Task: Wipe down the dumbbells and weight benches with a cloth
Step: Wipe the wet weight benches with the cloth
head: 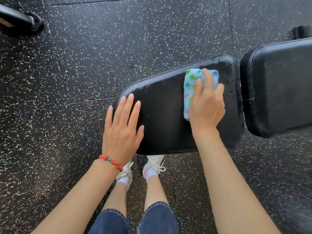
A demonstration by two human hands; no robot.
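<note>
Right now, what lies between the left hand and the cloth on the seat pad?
Only bare black seat pad lies between the left hand and the dotted cloth, as the head view shows.

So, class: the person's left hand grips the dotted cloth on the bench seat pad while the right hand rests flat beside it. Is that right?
Not quite: the hands are swapped. The head view shows the right hand gripping the dotted cloth on the bench seat pad, while the left hand rests flat beside it.

I see the black seat pad (162,115) of the weight bench standing on speckled rubber floor (84,65); on it lie my dotted cloth (190,88) and my flat left hand (123,129).
</note>
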